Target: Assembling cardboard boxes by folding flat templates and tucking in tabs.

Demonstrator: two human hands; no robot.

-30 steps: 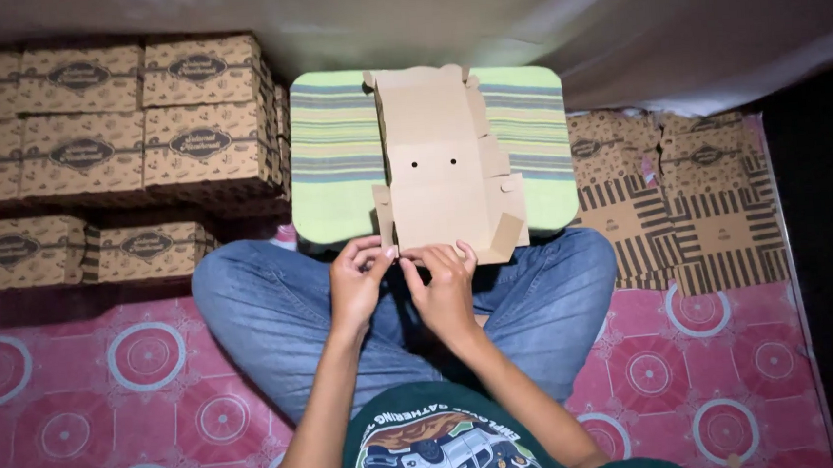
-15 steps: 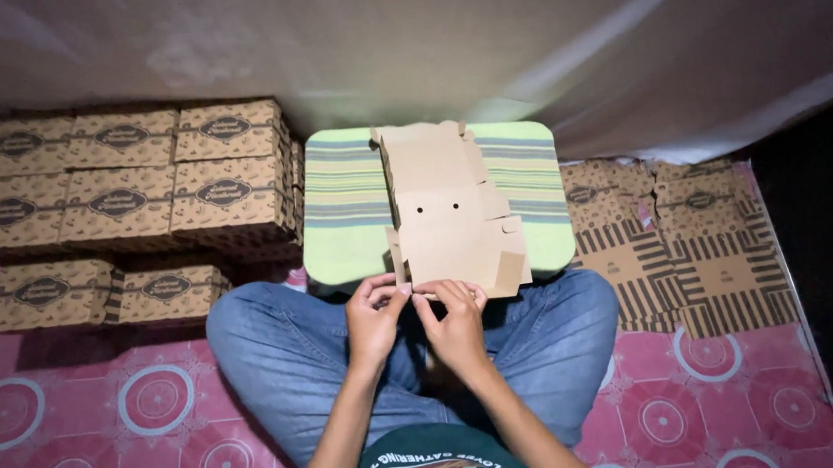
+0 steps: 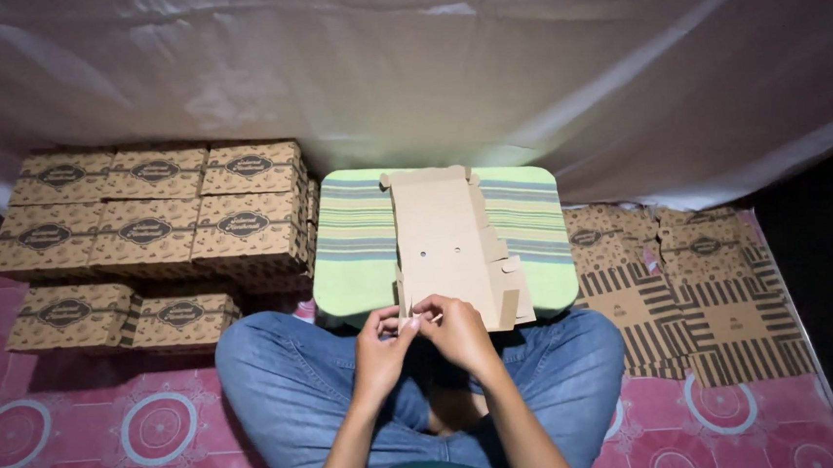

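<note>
A pale sheet hangs behind a pink patterned floor mat (image 3: pixel 79 443), where a person sits cross-legged in jeans. A flat cardboard blank (image 3: pixel 449 246) lies on a small striped green counter (image 3: pixel 354 243) over the knees. The left hand (image 3: pixel 383 349) and right hand (image 3: pixel 457 331) meet at its near edge, fingers pinching a flap there. Folded boxes (image 3: pixel 147 228) stack to the left, flat blanks (image 3: pixel 704 292) to the right.

The scene is viewed by one head-worn camera, aimed steeply down and forward from above the seated person's lap. The small table (image 3: pixel 360 267) is seen at close range mid-frame, its far edge toward the draped sheet (image 3: pixel 522 70). No second view is given.
</note>
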